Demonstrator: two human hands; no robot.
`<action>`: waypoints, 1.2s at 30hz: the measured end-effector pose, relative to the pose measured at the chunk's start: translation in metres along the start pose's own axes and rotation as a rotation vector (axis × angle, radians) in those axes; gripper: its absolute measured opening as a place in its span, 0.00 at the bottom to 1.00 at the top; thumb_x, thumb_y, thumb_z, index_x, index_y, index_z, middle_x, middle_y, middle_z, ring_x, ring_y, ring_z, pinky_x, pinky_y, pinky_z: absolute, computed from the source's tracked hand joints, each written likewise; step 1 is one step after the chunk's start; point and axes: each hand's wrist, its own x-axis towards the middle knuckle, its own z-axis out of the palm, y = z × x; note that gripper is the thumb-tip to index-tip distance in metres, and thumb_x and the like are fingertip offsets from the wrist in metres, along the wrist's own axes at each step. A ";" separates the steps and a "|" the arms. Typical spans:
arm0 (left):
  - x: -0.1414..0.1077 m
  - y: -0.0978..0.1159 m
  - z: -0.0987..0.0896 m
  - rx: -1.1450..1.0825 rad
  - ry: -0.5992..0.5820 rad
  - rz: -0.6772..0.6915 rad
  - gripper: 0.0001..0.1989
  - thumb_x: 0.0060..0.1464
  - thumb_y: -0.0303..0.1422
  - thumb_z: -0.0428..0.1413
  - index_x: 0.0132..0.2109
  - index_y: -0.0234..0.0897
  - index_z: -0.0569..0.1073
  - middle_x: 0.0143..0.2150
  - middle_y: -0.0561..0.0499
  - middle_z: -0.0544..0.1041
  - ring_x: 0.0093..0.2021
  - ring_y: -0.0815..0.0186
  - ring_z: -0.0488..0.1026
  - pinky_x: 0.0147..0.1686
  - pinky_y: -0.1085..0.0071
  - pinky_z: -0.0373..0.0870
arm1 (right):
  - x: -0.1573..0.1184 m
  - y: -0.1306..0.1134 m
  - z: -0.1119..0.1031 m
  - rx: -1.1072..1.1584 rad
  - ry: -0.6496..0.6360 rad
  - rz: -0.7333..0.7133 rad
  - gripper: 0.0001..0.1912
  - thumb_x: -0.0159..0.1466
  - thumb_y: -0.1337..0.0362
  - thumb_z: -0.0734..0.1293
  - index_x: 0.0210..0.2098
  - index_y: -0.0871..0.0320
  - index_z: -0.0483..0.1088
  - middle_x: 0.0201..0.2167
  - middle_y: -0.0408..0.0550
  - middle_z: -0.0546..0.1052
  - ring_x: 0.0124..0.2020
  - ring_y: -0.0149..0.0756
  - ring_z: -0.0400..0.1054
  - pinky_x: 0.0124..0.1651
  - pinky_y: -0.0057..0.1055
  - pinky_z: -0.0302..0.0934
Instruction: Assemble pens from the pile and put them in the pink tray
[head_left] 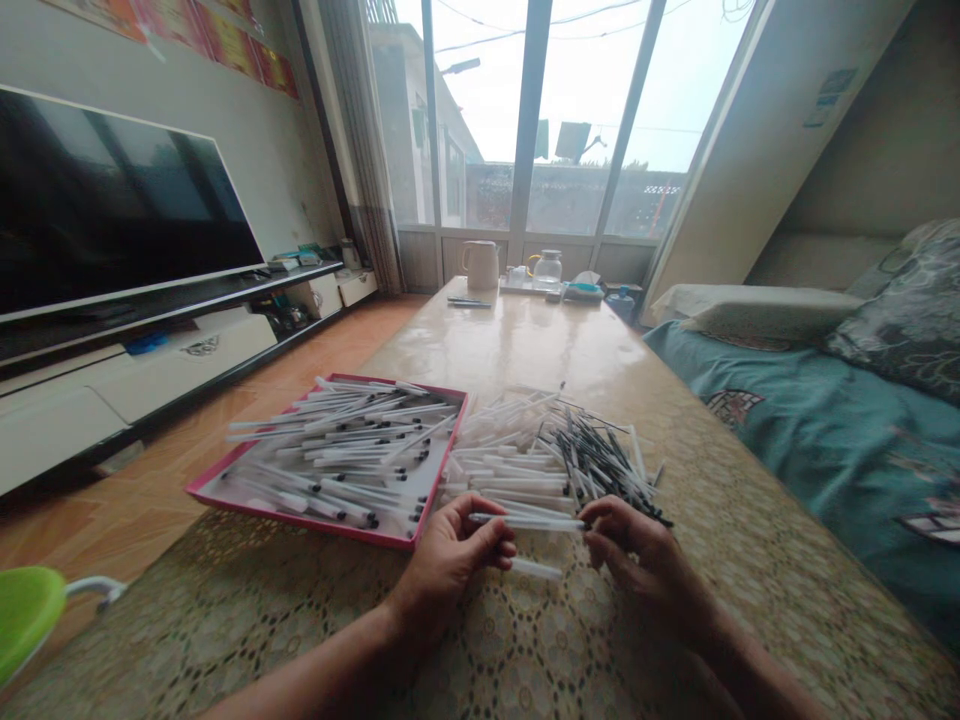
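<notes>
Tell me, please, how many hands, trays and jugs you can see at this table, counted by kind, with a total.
Hands: 2, the left hand and right hand, both on one pen tube
Trays: 1, a pink-rimmed tray
Jugs: 2, a white jug and a glass jug
Total: 5

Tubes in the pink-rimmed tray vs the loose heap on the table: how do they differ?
The slim plastic tubes in the pink-rimmed white tray lie roughly parallel; the loose heap of tubes crosses at all angles. The tray's tubes sit inside a rim; the heap lies directly on the beige tabletop. Both are pale tubes with black ends.
</notes>
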 end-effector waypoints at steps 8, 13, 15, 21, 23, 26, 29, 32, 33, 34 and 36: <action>0.002 0.000 0.000 -0.017 -0.003 0.003 0.17 0.41 0.38 0.66 0.34 0.33 0.70 0.24 0.52 0.76 0.25 0.70 0.72 0.26 0.74 0.68 | 0.002 0.008 0.007 -0.033 0.049 -0.052 0.19 0.67 0.50 0.54 0.32 0.57 0.65 0.18 0.40 0.71 0.19 0.30 0.63 0.25 0.25 0.57; 0.001 0.001 0.001 -0.009 0.009 -0.002 0.18 0.41 0.37 0.66 0.34 0.32 0.69 0.23 0.52 0.76 0.24 0.70 0.72 0.26 0.74 0.68 | 0.003 0.009 0.008 -0.009 0.052 -0.039 0.18 0.66 0.50 0.55 0.34 0.57 0.66 0.16 0.39 0.70 0.18 0.30 0.63 0.24 0.25 0.56; 0.001 0.001 0.001 -0.004 0.010 -0.004 0.18 0.41 0.37 0.66 0.34 0.32 0.70 0.23 0.52 0.76 0.24 0.70 0.72 0.26 0.74 0.69 | 0.003 0.009 0.008 -0.034 0.042 -0.052 0.21 0.68 0.51 0.52 0.29 0.57 0.65 0.16 0.40 0.70 0.18 0.30 0.63 0.26 0.25 0.56; 0.001 0.002 0.001 0.001 0.007 0.005 0.17 0.42 0.37 0.66 0.34 0.32 0.70 0.24 0.52 0.76 0.24 0.70 0.72 0.26 0.74 0.68 | 0.002 0.010 0.009 0.015 0.064 -0.029 0.17 0.66 0.51 0.55 0.38 0.58 0.65 0.17 0.38 0.69 0.18 0.30 0.63 0.25 0.25 0.55; 0.001 0.001 0.001 0.004 0.003 0.008 0.17 0.43 0.37 0.66 0.34 0.32 0.70 0.24 0.51 0.77 0.25 0.70 0.72 0.26 0.75 0.68 | 0.002 0.009 0.009 0.010 0.059 -0.017 0.18 0.67 0.51 0.54 0.35 0.57 0.65 0.16 0.39 0.69 0.18 0.30 0.63 0.25 0.25 0.55; 0.001 0.000 -0.001 0.001 -0.008 0.011 0.16 0.44 0.37 0.65 0.35 0.31 0.69 0.24 0.51 0.77 0.25 0.70 0.72 0.26 0.75 0.68 | 0.002 0.008 0.010 -0.016 0.072 -0.041 0.20 0.68 0.51 0.51 0.30 0.56 0.64 0.15 0.39 0.69 0.18 0.30 0.62 0.26 0.26 0.55; 0.002 -0.001 -0.002 -0.009 -0.016 0.016 0.16 0.44 0.36 0.65 0.35 0.31 0.69 0.24 0.51 0.76 0.24 0.71 0.72 0.26 0.75 0.68 | 0.002 0.009 0.011 0.019 0.084 -0.032 0.17 0.66 0.50 0.55 0.36 0.57 0.64 0.16 0.37 0.68 0.17 0.30 0.62 0.24 0.25 0.54; 0.002 -0.001 -0.002 -0.005 -0.012 0.016 0.16 0.44 0.36 0.65 0.35 0.31 0.69 0.24 0.51 0.76 0.24 0.71 0.72 0.26 0.75 0.68 | 0.002 0.010 0.011 0.025 0.072 -0.024 0.17 0.67 0.51 0.54 0.37 0.57 0.65 0.16 0.38 0.68 0.18 0.30 0.62 0.24 0.25 0.54; 0.002 -0.001 -0.002 -0.002 -0.009 0.015 0.16 0.44 0.36 0.65 0.35 0.31 0.69 0.24 0.51 0.76 0.24 0.71 0.72 0.26 0.75 0.68 | 0.002 0.010 0.010 0.011 0.065 -0.039 0.18 0.68 0.52 0.53 0.33 0.57 0.65 0.16 0.39 0.69 0.18 0.30 0.62 0.25 0.25 0.54; 0.002 -0.001 -0.002 0.002 -0.007 0.014 0.16 0.44 0.36 0.65 0.35 0.31 0.69 0.24 0.51 0.76 0.24 0.71 0.72 0.26 0.75 0.68 | 0.002 0.010 0.010 -0.006 0.059 -0.057 0.18 0.68 0.53 0.52 0.30 0.56 0.64 0.16 0.39 0.69 0.18 0.30 0.62 0.25 0.25 0.54; 0.002 0.000 -0.001 0.008 -0.004 0.013 0.16 0.44 0.36 0.65 0.35 0.31 0.70 0.24 0.51 0.76 0.24 0.71 0.72 0.26 0.75 0.68 | 0.002 0.010 0.010 -0.019 0.059 -0.084 0.18 0.68 0.54 0.52 0.29 0.56 0.63 0.16 0.40 0.69 0.18 0.29 0.62 0.26 0.25 0.55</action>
